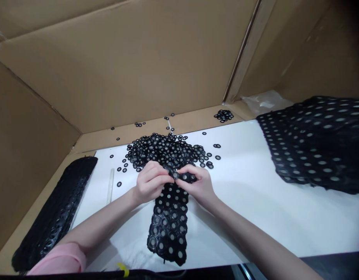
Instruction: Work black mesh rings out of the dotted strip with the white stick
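My left hand [151, 181] and my right hand [198, 183] meet at the middle of the white board, both pinching the upper end of a black perforated rubber strip [167, 229]. The strip hangs toward the front edge, with rows of round holes showing. Part of its upper end is folded up between my fingertips, and the exact spot gripped is partly hidden. Just behind my hands lies a heap of small black rings [161, 149], with loose rings around its sides.
At the left lies a long black stack of sheets [56, 210], beside a clear narrow strip [110, 186]. A large black perforated sheet [316, 144] covers the right side. A small ring pile [223, 116] and a plastic bag [267, 102] sit near the cardboard walls [156, 62].
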The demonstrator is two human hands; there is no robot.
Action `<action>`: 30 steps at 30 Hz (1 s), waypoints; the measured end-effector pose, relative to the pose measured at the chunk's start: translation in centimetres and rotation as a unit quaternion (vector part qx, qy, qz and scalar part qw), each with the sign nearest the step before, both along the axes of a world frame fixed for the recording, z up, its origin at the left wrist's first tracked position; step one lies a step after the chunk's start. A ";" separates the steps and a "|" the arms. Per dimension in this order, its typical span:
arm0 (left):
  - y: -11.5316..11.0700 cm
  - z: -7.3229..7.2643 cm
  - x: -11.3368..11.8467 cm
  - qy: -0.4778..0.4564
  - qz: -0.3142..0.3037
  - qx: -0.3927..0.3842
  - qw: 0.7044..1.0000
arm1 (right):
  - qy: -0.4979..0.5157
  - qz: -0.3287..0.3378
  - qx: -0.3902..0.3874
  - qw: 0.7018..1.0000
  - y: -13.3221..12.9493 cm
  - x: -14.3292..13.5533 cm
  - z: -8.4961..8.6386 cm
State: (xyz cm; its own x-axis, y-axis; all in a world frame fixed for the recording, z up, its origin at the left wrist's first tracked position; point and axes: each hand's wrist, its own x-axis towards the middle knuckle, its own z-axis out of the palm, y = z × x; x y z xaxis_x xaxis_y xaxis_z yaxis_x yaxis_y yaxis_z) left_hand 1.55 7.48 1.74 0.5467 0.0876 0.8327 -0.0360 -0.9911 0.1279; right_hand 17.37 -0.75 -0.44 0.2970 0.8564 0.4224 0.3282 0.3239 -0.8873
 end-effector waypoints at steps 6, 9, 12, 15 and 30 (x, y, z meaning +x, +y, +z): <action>-0.1 0.5 0.2 -0.011 0.003 0.044 0.999 | -0.002 -0.003 0.005 1.000 -0.4 -0.1 0.5; -0.1 0.7 0.3 -0.013 0.002 0.059 0.998 | -0.002 -0.002 0.009 1.000 -0.6 -0.2 0.8; -0.2 0.8 0.4 -0.018 0.001 0.068 0.998 | 0.001 -0.004 0.020 1.000 -0.8 -0.2 1.0; -0.3 1.0 0.6 -0.027 0.000 0.074 0.997 | 0.006 -0.005 0.028 1.000 -0.9 -0.3 1.2; -0.5 1.6 0.3 -0.025 -0.009 0.080 0.996 | 0.036 0.010 0.006 0.999 -1.6 -0.4 1.8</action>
State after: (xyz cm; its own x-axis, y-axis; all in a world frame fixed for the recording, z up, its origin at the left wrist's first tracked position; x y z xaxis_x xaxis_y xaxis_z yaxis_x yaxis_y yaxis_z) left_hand 1.82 6.98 3.36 0.5047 -0.0576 0.8614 -0.0570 -0.9978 -0.0333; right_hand 16.94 -2.33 1.41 0.3098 0.8571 0.4116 0.2567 0.3414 -0.9042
